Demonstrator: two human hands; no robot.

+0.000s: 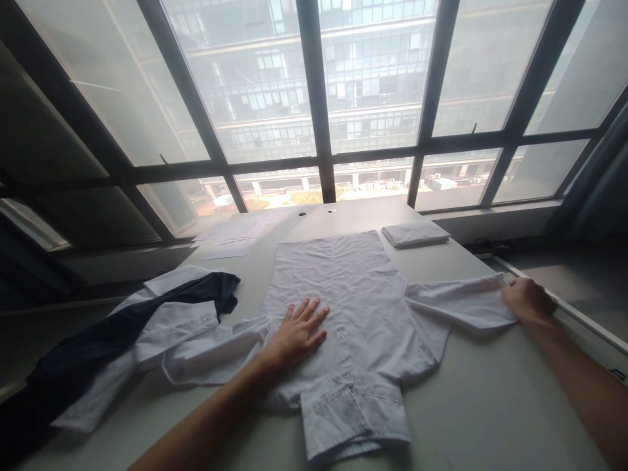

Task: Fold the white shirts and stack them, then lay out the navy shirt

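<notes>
A white button-up shirt [363, 281] lies spread on the white table, its collar end [353, 418] toward me and its hem toward the window. My left hand [299, 330] rests flat on the shirt's front, fingers spread, just left of the button line. Out to the right, my right hand [527, 297] is closed on the end of one sleeve [458, 301], which is drawn out sideways from the shirt. The fingertips of that hand are partly hidden. The other sleeve [216, 353] extends left, up to a heap of clothes.
At the left edge lie heaped white and dark navy garments [147, 320]. A folded white cloth [415, 234] sits at the back right of the table [471, 399]. Paper sheets [230, 232] lie at the back left. Large framed windows [321, 98] rise behind the table.
</notes>
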